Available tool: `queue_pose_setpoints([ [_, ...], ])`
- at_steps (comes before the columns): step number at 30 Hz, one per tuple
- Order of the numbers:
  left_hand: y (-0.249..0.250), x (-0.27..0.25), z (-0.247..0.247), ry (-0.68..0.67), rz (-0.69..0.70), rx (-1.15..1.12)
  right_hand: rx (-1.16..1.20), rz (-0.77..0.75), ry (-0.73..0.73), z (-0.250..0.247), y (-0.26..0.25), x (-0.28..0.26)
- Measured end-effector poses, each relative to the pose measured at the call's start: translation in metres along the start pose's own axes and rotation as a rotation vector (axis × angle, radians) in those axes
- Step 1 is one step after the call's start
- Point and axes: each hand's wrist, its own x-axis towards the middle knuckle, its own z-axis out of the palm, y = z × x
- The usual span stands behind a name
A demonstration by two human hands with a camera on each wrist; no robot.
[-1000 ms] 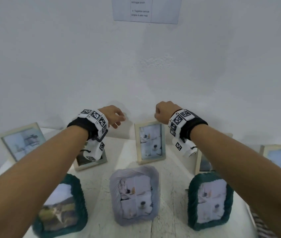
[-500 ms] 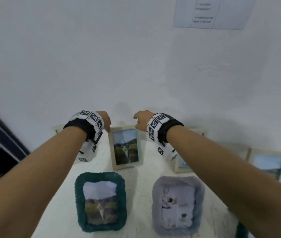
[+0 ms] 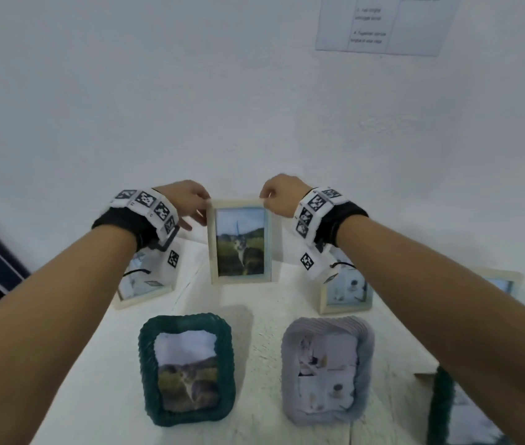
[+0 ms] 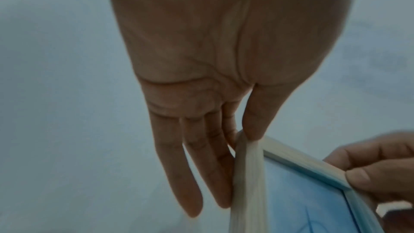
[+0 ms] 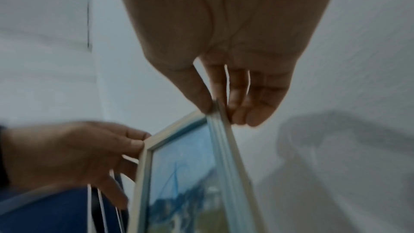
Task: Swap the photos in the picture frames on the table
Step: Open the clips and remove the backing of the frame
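Note:
A pale wooden frame (image 3: 240, 242) with a cat photo stands upright at the back of the white table (image 3: 264, 329). My left hand (image 3: 190, 203) pinches its top left corner, thumb in front and fingers behind, as the left wrist view shows on the frame (image 4: 248, 174). My right hand (image 3: 279, 195) pinches the top right corner; in the right wrist view thumb and fingers clamp the frame (image 5: 224, 148) edge. In front stand a dark green frame (image 3: 187, 369) with a cat photo and a grey frame (image 3: 327, 369) with a white collage photo.
More pale wooden frames stand at the back: one on the left (image 3: 144, 284) under my left wrist, one on the right (image 3: 346, 293), another far right (image 3: 499, 282). A second green frame (image 3: 441, 409) peeks in at bottom right. A paper sheet (image 3: 383, 24) hangs on the wall.
The view has swung left from the collage frame to the cat frame. Both hands, held up as loose fists before, have come down onto the cat frame's top corners and taken hold.

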Motion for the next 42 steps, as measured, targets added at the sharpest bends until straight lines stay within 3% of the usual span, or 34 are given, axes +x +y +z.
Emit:
queue_pose_setpoints([
  [5, 0.059, -0.056, -0.005, 0.077, 0.292, -0.211, 0.683, 0.043, 0.366, -0.058, 0.014, -0.077],
  [7, 0.080, -0.085, 0.006, 0.080, 0.401, -0.254, 0.941, 0.066, 0.381, -0.066, 0.017, -0.120],
  [10, 0.102, -0.129, 0.039, 0.030, 0.499, -0.329, 1.194, 0.083, 0.293, -0.056, 0.029, -0.189],
  [12, 0.106, -0.153, 0.071, -0.001, 0.523, -0.354, 1.313, 0.093, 0.275, -0.037, 0.042, -0.237],
  [15, 0.098, -0.184, 0.131, 0.006, 0.502, -0.393, 1.495, 0.167, 0.375, 0.002, 0.057, -0.306],
  [19, 0.067, -0.221, 0.221, -0.006, 0.411, -0.443, 1.592, 0.318, 0.432, 0.064, 0.076, -0.381],
  [24, 0.030, -0.281, 0.322, -0.120, 0.384, -0.297, 1.618, 0.486, 0.506, 0.113, 0.094, -0.448],
  [28, 0.024, -0.303, 0.381, -0.178, 0.325, -0.277, 1.626, 0.519, 0.391, 0.120, 0.094, -0.480],
  [34, 0.051, -0.327, 0.397, -0.079, 0.343, -0.527, 1.761, 0.565, 0.222, 0.124, 0.096, -0.497],
  [38, 0.044, -0.332, 0.398, -0.183, 0.322, -0.616, 1.886, 0.551, 0.179, 0.126, 0.095, -0.494],
  [42, 0.030, -0.326, 0.388, -0.278, 0.302, -0.687, 1.833, 0.587, 0.183, 0.127, 0.093, -0.490],
])
